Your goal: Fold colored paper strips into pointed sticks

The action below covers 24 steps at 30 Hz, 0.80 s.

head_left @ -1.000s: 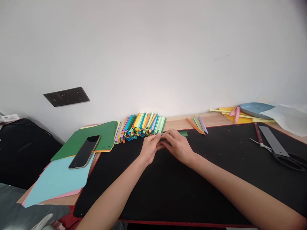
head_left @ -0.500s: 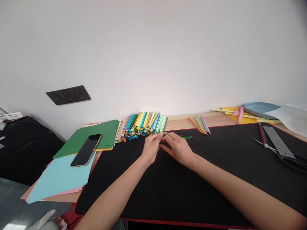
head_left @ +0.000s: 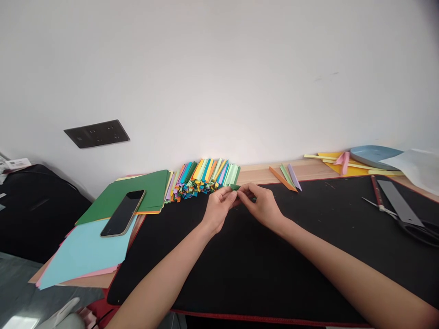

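A small dark green paper strip (head_left: 235, 187) is pinched between my two hands, above the far part of the black mat (head_left: 240, 274). My left hand (head_left: 218, 208) has its thumb and fingers closed on the strip's left part. From the right, my right hand (head_left: 261, 205) grips it with thumb and index finger, the fingertips nearly touching my left thumb. Most of the strip is hidden by the fingers. Just behind my left hand lies a pile of folded, many-coloured paper strips (head_left: 202, 178).
On the left, a phone (head_left: 123, 214) rests on green sheets (head_left: 144, 189) and light blue sheets (head_left: 82, 253). Three folded strips (head_left: 286, 177) lie behind the mat. At right are scissors (head_left: 416, 230), a metal ruler (head_left: 398, 201), a cutter (head_left: 377, 194) and a blue tray (head_left: 373, 156).
My right hand has turned and its fingers have shifted to a pinch. The green strip's long end, which pointed right, no longer shows; a green piece now shows above my left fingertips.
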Available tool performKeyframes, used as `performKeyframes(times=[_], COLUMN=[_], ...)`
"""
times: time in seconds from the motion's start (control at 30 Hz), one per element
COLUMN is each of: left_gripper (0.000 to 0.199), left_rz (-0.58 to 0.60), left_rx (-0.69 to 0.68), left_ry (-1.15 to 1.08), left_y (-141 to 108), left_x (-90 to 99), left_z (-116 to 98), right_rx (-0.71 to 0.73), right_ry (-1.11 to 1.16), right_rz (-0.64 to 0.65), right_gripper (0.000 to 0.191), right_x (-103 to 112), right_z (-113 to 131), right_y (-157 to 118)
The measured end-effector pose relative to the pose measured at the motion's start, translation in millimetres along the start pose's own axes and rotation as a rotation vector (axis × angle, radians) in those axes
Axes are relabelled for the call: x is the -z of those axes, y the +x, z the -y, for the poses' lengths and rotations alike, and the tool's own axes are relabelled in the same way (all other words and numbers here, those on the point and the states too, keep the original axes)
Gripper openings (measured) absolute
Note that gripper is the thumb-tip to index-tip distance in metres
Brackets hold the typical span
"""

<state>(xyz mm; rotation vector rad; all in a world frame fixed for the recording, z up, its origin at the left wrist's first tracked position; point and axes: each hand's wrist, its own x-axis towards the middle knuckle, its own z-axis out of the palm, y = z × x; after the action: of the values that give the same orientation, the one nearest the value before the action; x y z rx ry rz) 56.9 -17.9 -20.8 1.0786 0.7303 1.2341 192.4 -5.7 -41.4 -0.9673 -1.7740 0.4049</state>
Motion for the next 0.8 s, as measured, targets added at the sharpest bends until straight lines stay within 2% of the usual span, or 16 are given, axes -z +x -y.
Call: performKeyframes(times=[0.2, 0.37, 0.63, 0.7, 0.8], left_gripper=[0.019, 0.019, 0.021, 0.022, 0.022], left_rz=[-0.034, -0.065, -0.061, -0.049, -0.051], left_rx=[-0.043, -0.063, -0.09, -0.091, -0.091], left_ry=[0.079, 0.087, 0.107, 0.119, 0.131], left_y=[0.6, 1.3, 1.0, 0.4, 0.1], left_x=[1.9, 2.0, 0.8, 0.2, 0.2], left_z=[2.5, -1.3, -7.2, -7.3, -7.1], right_rx=[0.006, -0.001, 0.157, 0.187, 0.187], right_ry=[0.046, 0.069, -0.366, -0.377, -0.287], right_rz=[0.021, -0.029, -0.191, -0.223, -0.197], right_gripper=[0.01, 0.013, 0.011, 0.009, 0.007], right_x=[0.1, -1.1, 5.9, 6.1, 4.7], right_z=[1.8, 0.1, 2.3, 1.5, -1.7], right_y=[-0.4, -1.3, 0.2, 1.3, 1.6])
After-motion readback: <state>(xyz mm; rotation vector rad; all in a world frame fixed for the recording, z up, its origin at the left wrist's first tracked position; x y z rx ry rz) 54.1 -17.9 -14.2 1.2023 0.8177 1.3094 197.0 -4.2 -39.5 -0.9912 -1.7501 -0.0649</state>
